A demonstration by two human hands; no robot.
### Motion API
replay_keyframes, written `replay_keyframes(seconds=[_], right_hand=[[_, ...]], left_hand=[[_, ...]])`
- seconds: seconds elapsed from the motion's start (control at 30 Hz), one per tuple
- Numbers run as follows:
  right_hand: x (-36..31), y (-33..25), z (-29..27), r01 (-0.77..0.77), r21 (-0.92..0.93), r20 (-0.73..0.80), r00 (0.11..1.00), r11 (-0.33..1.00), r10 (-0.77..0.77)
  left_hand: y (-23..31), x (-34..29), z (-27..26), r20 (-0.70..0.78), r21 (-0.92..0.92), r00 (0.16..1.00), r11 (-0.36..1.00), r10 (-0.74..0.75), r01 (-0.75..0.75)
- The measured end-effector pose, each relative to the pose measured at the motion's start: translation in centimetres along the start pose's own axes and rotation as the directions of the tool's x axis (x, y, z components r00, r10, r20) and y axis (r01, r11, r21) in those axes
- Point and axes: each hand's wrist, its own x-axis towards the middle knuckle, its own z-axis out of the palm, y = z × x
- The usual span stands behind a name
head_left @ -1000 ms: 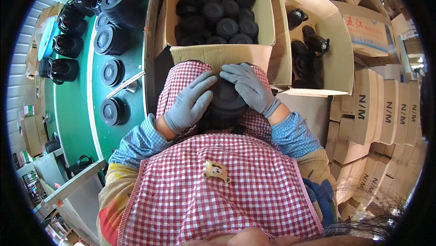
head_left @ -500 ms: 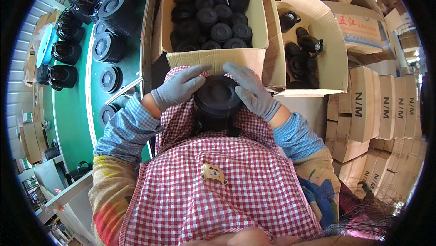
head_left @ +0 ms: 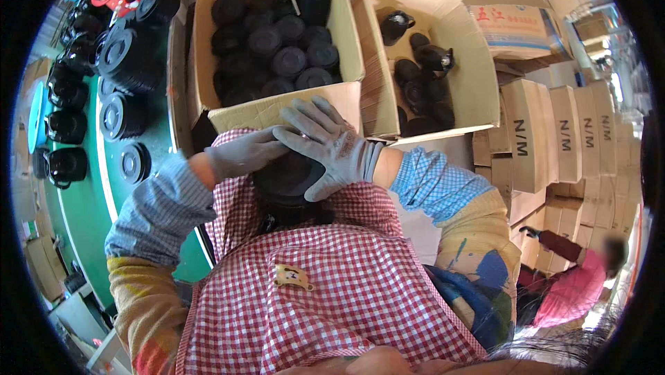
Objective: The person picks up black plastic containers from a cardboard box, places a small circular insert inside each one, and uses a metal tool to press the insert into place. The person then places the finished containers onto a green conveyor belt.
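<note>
Between my knees stands a black jug-like pot [head_left: 271, 214], topped by a round black lid [head_left: 280, 180]. My gloved left hand [head_left: 244, 153] reaches over the far left part of the lid with its fingers stretched out and close together. Spread wide, my gloved right hand [head_left: 331, 145] lies across the lid's right side, its thumb along the near edge. The fingertips of both hands meet or overlap above the lid. Much of the lid and pot is hidden beneath the gloves, and neither hand is wrapped round anything.
Ahead, a cardboard box [head_left: 284, 106] holds many round black lids. Right of it, another box [head_left: 478, 74] contains several black pots. On the green table [head_left: 83, 202] at left are stacked lids [head_left: 123, 115] and black pots [head_left: 67, 126]. Cartons [head_left: 530, 132] and another person [head_left: 571, 288] are at right.
My right hand has moved left and spread over the lid; my left hand has slid inward onto it. The whole view has shifted, and a person has come into sight at right.
</note>
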Motion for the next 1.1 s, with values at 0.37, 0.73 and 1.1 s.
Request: replay_keyframes(seconds=[0.37, 0.73, 1.1], right_hand=[[1.5, 0.4, 0.5, 0.213, 0.169, 0.088, 0.969, 0.962, -0.23], [1.1, 1.8, 4.3, 0.175, 0.322, 0.095, 0.972, 0.93, -0.215], [2.7, -0.2, 1.8, 0.435, 0.027, -0.018, 0.901, 0.9, -0.434]], left_hand=[[-1.3, 2.4, -1.2, 0.073, 0.276, 0.98, 0.94, 0.188, -0.201], [-3.0, 5.3, 0.1, 0.139, 0.359, 0.935, 0.864, 0.325, -0.354], [-1.3, 4.0, 0.8, -0.028, 0.399, 0.991, 0.91, 0.134, -0.112]])
